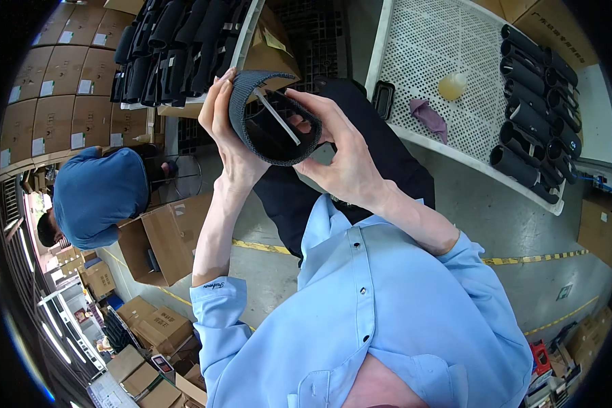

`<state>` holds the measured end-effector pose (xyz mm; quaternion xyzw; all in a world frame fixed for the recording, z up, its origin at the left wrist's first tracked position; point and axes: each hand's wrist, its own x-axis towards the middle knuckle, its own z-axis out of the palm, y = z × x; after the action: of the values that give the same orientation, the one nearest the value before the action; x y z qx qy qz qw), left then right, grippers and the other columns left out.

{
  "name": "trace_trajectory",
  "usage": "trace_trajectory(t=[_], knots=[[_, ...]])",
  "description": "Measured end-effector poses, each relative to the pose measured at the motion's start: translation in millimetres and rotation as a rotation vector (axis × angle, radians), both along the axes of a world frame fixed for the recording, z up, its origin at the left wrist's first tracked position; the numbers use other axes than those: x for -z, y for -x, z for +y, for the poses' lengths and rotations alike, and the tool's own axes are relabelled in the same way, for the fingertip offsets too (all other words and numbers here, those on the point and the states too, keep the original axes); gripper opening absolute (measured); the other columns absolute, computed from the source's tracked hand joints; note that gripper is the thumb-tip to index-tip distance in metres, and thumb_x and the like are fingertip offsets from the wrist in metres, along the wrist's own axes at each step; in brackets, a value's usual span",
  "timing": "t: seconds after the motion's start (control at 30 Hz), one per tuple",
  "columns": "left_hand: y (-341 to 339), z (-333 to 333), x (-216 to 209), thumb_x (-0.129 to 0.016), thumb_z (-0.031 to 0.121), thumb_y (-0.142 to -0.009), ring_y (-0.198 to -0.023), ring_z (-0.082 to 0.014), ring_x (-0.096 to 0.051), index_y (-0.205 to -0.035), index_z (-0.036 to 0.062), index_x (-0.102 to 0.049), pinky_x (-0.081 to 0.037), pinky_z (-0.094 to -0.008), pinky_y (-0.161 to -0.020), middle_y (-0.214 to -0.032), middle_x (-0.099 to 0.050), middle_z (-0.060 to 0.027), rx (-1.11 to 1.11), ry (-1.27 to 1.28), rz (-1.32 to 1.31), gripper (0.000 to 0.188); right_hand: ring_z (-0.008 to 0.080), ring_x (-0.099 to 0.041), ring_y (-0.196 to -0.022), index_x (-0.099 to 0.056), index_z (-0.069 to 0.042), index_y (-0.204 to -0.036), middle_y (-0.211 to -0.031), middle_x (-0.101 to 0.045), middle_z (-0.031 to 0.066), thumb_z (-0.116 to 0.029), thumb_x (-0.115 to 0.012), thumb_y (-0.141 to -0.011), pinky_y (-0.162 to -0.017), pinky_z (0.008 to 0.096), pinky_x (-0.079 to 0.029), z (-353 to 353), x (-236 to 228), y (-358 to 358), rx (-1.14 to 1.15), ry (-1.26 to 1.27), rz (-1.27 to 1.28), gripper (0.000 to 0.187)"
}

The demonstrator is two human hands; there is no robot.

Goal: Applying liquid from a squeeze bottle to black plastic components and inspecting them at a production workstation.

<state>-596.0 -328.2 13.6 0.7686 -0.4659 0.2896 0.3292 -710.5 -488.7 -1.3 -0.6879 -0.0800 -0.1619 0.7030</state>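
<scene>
Both of my hands hold a dark grey, ribbed-looking sleeve [270, 139] up in front of me, its open end facing me. It curves round like a tube with a gap at its upper edge, and a thin pale strip lies across the inside. My left hand [228, 129] grips the sleeve's left wall, fingers wrapped on its outer side. My right hand [347, 149] grips the right wall, with a fingertip showing through inside. The exact kind of the sleeve cannot be made out.
A white perforated tray-table [415, 61] at right bears rows of black sleeves [534, 109], a purple cloth [429, 120], a yellowish round lump [453, 86] and a small black tray [383, 100]. More dark sleeves [177, 51] pile up at upper left. A person in blue [102, 194] bends beside an open carton [170, 238].
</scene>
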Motion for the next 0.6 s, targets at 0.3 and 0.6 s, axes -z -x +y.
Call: trace_trajectory(t=[0.3, 0.6], knots=[[2.6, -6.5, 0.7, -0.090, 0.015, -0.074, -0.141, -0.0394, -0.043, -0.153, 0.0073, -0.026, -0.037, -0.0529, -0.120, -0.151, -0.032, -0.0196, -0.053, -0.053, -0.067, 0.102, 0.0255, -0.063, -0.114, -0.038, -0.006, -0.153, -0.140, -0.052, 0.0149, -0.001, -0.079, -0.083, -0.094, 0.0342, -0.058, 5.0, 11.9, -4.1, -0.003, -0.092, 0.000, 0.082], [9.5, -4.3, -1.8, -0.089, 0.008, -0.072, -0.141, -0.0390, -0.042, -0.151, 0.0051, -0.032, -0.034, -0.0542, -0.122, -0.152, -0.034, -0.0202, -0.080, -0.139, -0.052, 0.098, 0.0265, -0.062, -0.124, -0.034, -0.003, -0.154, -0.142, -0.053, 0.0178, -0.002, -0.079, -0.086, -0.108, 0.0389, -0.053, 6.2, 17.8, -3.8, -0.037, -0.154, 0.071, 0.081]])
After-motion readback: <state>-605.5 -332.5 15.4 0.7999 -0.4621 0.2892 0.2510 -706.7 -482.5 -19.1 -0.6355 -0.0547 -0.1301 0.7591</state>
